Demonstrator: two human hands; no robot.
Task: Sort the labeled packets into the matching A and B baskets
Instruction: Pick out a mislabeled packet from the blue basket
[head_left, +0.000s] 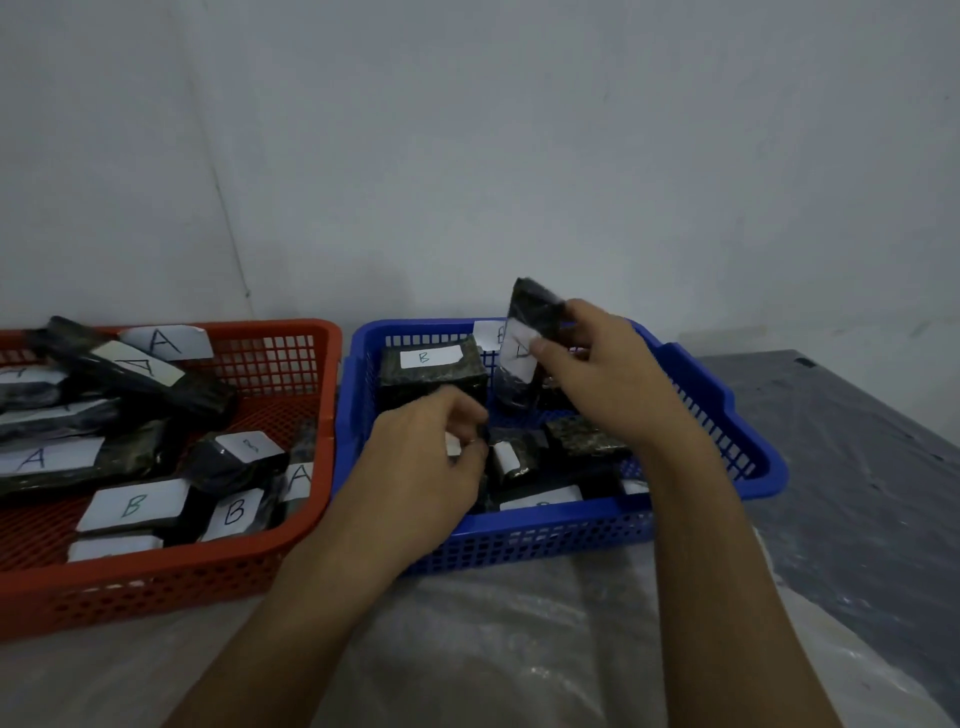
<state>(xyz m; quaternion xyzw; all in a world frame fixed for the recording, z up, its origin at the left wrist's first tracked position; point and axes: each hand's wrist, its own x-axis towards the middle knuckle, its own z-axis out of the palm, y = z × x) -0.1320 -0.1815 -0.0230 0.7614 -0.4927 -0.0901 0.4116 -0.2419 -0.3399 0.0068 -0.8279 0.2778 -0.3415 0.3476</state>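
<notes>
Two hands work over the blue basket (727, 415): the right hand (608, 374) pinches a packet (530, 332) upright, its label possibly A; the red basket (291, 343) lies leftward, nearer the left hand (426, 457), whose fingers (467, 415) close on a small packet (506, 457).

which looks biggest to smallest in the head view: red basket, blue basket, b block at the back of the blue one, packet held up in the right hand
1. red basket, cropped
2. blue basket, possibly equal
3. B block and held packet, similar; unsure
</notes>
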